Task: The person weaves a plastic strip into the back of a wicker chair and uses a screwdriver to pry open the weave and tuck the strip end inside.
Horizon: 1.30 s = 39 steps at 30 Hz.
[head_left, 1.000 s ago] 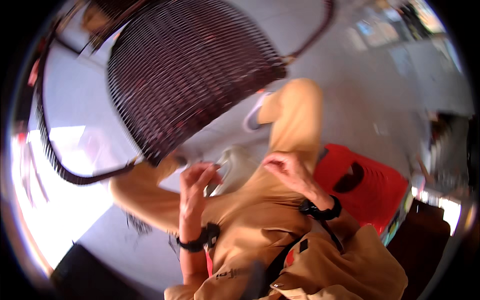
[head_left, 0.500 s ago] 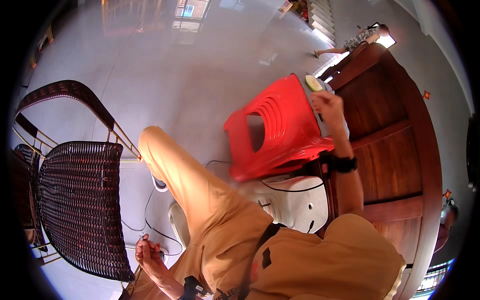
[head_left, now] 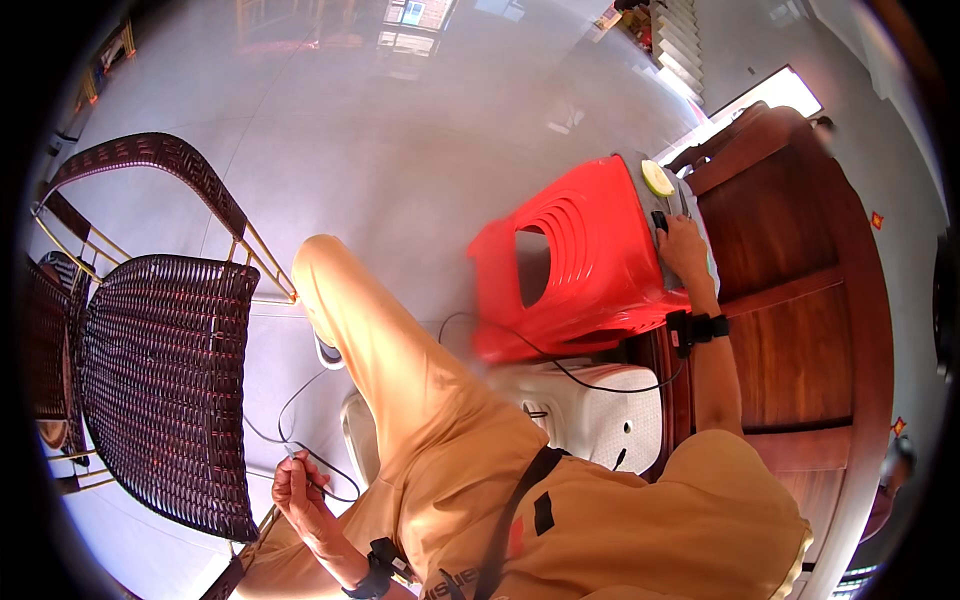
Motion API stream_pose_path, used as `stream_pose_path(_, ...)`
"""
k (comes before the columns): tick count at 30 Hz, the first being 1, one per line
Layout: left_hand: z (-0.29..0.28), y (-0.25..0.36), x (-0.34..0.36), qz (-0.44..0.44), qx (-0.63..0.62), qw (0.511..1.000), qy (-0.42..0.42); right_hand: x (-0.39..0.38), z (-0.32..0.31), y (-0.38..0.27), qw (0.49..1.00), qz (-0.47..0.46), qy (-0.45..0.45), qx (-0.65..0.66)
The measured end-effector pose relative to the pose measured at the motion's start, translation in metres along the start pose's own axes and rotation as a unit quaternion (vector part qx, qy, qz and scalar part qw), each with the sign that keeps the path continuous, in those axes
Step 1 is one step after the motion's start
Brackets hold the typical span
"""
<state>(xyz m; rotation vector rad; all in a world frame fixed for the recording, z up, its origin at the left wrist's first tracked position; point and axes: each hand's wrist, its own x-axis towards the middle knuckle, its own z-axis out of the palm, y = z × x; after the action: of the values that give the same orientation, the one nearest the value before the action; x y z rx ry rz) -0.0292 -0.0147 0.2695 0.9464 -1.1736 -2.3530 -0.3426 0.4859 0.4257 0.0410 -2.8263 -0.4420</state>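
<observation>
My left hand (head_left: 303, 495) pinches a small light connector (head_left: 292, 451) on a thin dark cable (head_left: 560, 365) at the lower left, beside the woven chair (head_left: 165, 390). My right hand (head_left: 683, 248) has its fingers closed on a small black object (head_left: 660, 222) on the grey top (head_left: 700, 228) beside the red plastic stool (head_left: 545, 250). Just beyond it lie a cut pale-green fruit (head_left: 657, 177) and slim metal items (head_left: 682, 200), too small to name. My fingertips are partly hidden.
A dark wooden bench back (head_left: 790, 370) stands on my right, a cream stool (head_left: 610, 420) beside my leg. Cable loops cross the grey tiled floor (head_left: 380, 130). Steps (head_left: 675, 50) are at the far back; a person (head_left: 880, 490) is partly visible at the right edge.
My view has swung from the chair toward the red stool. My right hand has moved out from my lap onto the black object, my left hand down-left with the connector.
</observation>
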Motion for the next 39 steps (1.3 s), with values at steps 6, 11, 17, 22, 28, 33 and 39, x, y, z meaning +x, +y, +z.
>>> stream_pose_path(6,0.012,0.004,0.0,-0.009,0.016,0.998,0.053,0.029,0.007,0.023,0.996,-0.01,-0.024,0.081)
stream_pose_path(11,0.01,0.017,0.0,0.002,0.069,0.996,0.055,0.017,-0.008,-0.043,0.977,-0.132,0.107,0.128)
stream_pose_path(17,-0.011,0.02,-0.013,0.016,0.06,0.993,0.105,-0.052,-0.075,-0.283,0.664,-0.158,-0.378,0.625)
stream_pose_path(22,-0.034,0.017,-0.044,0.033,0.104,0.976,0.19,-0.118,-0.051,-0.432,0.474,-0.283,-0.69,0.469)
stream_pose_path(28,-0.034,0.008,-0.05,-0.024,0.119,0.959,0.258,-0.166,-0.02,-0.499,0.466,-0.364,-0.711,0.379)
stream_pose_path(33,-0.025,0.003,-0.032,-0.046,0.199,0.945,0.257,-0.177,0.001,-0.497,0.448,-0.32,-0.737,0.392)
stream_pose_path(39,-0.027,-0.002,-0.018,-0.042,0.294,0.919,0.258,-0.177,0.016,-0.499,0.406,-0.332,-0.743,0.416)
